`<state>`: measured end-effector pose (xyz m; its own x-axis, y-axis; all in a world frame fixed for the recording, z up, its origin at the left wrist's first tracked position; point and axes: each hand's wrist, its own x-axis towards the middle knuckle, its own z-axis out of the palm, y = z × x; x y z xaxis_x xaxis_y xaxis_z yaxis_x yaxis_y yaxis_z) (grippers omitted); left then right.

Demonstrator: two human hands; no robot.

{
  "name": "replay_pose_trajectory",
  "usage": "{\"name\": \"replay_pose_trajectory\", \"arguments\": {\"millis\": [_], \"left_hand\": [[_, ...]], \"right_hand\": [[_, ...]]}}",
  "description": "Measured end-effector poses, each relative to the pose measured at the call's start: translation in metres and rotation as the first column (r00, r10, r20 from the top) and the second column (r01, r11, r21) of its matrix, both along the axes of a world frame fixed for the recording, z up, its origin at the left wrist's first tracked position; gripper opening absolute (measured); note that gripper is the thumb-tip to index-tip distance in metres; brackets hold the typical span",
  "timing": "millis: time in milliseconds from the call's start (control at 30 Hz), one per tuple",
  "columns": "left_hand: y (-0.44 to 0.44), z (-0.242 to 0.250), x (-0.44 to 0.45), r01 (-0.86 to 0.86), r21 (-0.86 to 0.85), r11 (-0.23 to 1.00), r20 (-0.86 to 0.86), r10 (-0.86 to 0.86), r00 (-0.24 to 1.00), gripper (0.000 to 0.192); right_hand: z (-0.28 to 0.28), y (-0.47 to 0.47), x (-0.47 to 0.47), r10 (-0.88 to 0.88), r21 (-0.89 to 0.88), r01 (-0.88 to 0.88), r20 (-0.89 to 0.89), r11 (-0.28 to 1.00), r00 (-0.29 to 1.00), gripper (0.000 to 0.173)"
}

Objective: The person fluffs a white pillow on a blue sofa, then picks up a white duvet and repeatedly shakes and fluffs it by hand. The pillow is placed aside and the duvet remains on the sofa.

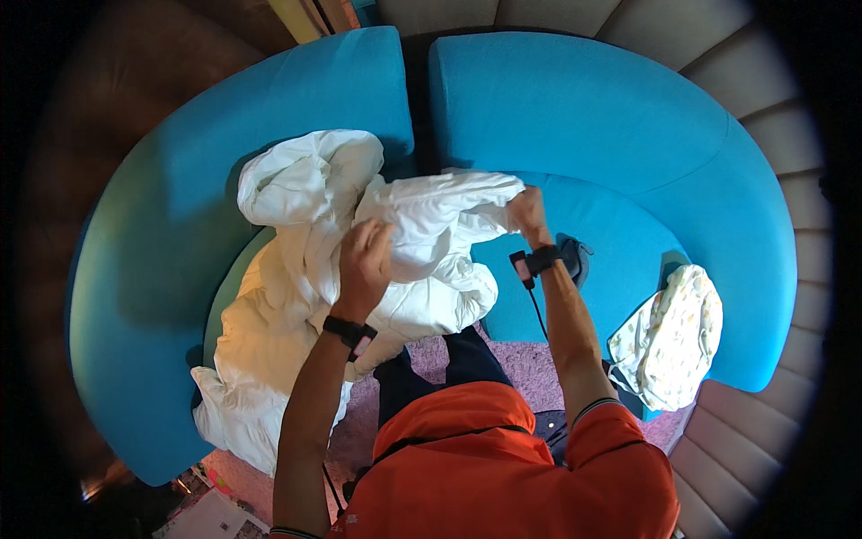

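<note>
A large white duvet (296,269) lies bunched over the left part of a blue curved sofa and hangs down to the floor. My right hand (528,214) grips the edge of its white fabric, which is stretched out to the left over the seat. My left hand (367,259) is raised over the middle of the duvet with its fingers bent; it is a little blurred, and whether it pinches any cloth cannot be told. Each wrist wears a black strap with a small device.
The blue sofa backrest (579,108) curves around the front and sides. A patterned white cloth (670,340) lies at the seat's right end. A dark item (574,261) rests behind my right wrist. Pink carpet (532,367) and papers (212,515) lie below.
</note>
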<state>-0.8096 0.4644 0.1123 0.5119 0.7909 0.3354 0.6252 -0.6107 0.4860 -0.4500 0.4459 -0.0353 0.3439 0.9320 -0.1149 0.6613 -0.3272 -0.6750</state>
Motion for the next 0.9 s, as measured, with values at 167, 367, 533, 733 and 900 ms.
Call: {"name": "replay_pose_trajectory", "arguments": {"millis": [167, 367, 533, 733, 900], "left_hand": [[-0.029, -0.033, -0.002, -0.015, -0.335, 0.942, -0.033, 0.005, 0.999, 0.056], [-0.047, -0.081, 0.01, -0.069, -0.505, 0.86, -0.21, -0.045, 0.977, 0.072], [-0.054, -0.125, 0.018, 0.016, -0.567, 0.824, -0.157, -0.127, 0.979, 0.07], [-0.072, -0.138, 0.034, -0.04, -0.687, 0.726, -0.166, -0.103, 0.981, 0.065], [-0.091, -0.169, 0.012, -0.018, -0.631, 0.776, -0.133, -0.085, 0.987, 0.062]], "right_hand": [[0.072, -0.013, 0.014, -0.004, -0.017, 0.0, -0.235, 1.0, 0.972, 0.018], [0.038, -0.04, 0.055, -0.558, 0.093, 0.596, -0.261, 0.797, 0.788, 0.034], [-0.026, -0.093, 0.023, -0.408, 0.211, 0.37, 0.182, 0.905, 0.895, 0.074], [-0.032, -0.119, -0.073, -0.25, 0.282, 0.145, 0.379, 0.948, 0.891, 0.068], [-0.089, -0.14, -0.125, 0.005, 0.015, -0.005, 0.033, 1.0, 0.999, 0.042]]}}
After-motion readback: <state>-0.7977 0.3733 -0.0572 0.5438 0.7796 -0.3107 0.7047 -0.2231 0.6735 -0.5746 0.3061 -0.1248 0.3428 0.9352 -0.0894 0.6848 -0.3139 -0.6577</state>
